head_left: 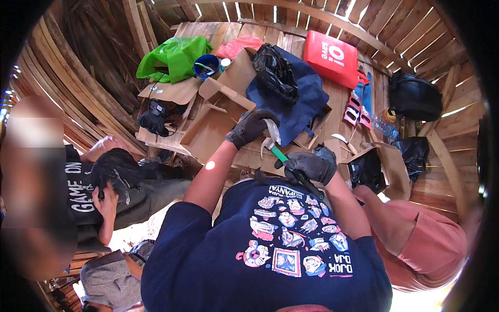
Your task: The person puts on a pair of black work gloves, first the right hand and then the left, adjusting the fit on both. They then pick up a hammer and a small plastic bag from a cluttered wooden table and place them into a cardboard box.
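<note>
My left hand [253, 127], in a dark work glove, is closed on a pale, crumpled strip [272, 131], perhaps cloth or plastic. Against that strip lies the silvery head of a hammer [279, 154] with a green and black handle; the exact head shape is partly hidden. Gloved as well, my right hand [311, 165] wraps round the handle, which slants down toward my shirt. Just beyond both hands, a dark blue cloth bag [306, 91] lies on the wooden table, with a black plastic bag [274, 73] on top.
Left of my hands are an open cardboard box [208, 132], a black camera-like device [154, 117], a blue cup [206, 66] and a green bag [176, 57]. A red bag [331, 58], a sickle [345, 143] and another box [387, 171] are rightward. People sit on both sides.
</note>
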`<action>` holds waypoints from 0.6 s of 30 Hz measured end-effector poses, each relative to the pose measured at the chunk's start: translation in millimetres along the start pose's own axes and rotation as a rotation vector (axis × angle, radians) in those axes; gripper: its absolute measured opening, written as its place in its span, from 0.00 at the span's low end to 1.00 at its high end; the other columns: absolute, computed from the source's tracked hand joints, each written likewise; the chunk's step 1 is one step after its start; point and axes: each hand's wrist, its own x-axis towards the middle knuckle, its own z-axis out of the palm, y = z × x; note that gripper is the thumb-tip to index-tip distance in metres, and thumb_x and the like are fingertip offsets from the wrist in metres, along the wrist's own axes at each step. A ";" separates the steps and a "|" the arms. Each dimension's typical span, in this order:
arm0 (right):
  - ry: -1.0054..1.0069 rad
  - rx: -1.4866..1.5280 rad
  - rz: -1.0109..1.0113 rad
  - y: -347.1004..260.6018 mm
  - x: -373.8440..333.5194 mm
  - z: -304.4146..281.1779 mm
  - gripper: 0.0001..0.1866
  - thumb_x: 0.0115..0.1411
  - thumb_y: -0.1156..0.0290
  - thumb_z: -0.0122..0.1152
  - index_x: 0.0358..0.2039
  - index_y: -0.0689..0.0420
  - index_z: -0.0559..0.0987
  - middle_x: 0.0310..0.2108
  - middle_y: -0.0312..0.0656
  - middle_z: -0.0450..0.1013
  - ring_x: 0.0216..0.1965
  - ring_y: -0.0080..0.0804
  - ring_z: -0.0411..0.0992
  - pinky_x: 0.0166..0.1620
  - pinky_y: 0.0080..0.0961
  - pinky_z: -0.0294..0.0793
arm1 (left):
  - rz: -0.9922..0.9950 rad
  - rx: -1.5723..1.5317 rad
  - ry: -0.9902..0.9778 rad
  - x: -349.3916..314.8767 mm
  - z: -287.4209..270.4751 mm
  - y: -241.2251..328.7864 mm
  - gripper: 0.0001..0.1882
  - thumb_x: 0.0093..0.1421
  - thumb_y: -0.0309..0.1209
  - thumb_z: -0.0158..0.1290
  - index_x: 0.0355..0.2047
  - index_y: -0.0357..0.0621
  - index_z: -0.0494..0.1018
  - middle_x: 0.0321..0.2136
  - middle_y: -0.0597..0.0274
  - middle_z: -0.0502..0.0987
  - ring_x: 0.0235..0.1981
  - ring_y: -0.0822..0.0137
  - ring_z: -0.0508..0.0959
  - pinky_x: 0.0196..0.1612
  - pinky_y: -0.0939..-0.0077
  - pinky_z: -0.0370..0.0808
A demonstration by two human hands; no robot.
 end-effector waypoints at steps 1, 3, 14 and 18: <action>0.060 -0.184 0.005 -3.5 3.1 -2.2 0.21 0.72 0.61 0.59 0.58 0.63 0.77 0.27 0.36 0.74 0.27 0.25 0.72 0.34 0.25 0.72 | -0.033 -0.045 -0.068 3.6 -0.2 15.6 0.13 0.61 0.26 0.53 0.44 0.42 0.83 0.42 0.58 0.87 0.45 0.63 0.86 0.51 0.66 0.80; 0.171 -0.565 0.019 -10.6 13.5 2.0 0.23 0.69 0.62 0.62 0.58 0.63 0.76 0.31 0.40 0.78 0.32 0.28 0.76 0.38 0.28 0.76 | -0.149 -0.040 0.033 -1.3 11.2 35.5 0.11 0.58 0.29 0.54 0.38 0.42 0.84 0.34 0.57 0.86 0.39 0.64 0.86 0.48 0.66 0.81; 0.729 -1.080 -0.521 40.6 65.1 33.3 0.22 0.66 0.54 0.66 0.53 0.55 0.78 0.41 0.54 0.81 0.42 0.53 0.80 0.44 0.49 0.76 | -0.211 0.685 0.322 7.0 3.6 -44.8 0.11 0.59 0.33 0.55 0.40 0.50 0.83 0.39 0.46 0.83 0.44 0.42 0.84 0.47 0.48 0.80; 0.693 -1.109 -0.568 14.7 43.7 48.0 0.15 0.70 0.58 0.63 0.46 0.56 0.82 0.36 0.52 0.81 0.36 0.55 0.80 0.43 0.49 0.75 | -0.135 0.744 0.329 8.5 -8.9 -51.4 0.07 0.56 0.33 0.58 0.34 0.49 0.80 0.36 0.48 0.82 0.41 0.42 0.83 0.44 0.47 0.79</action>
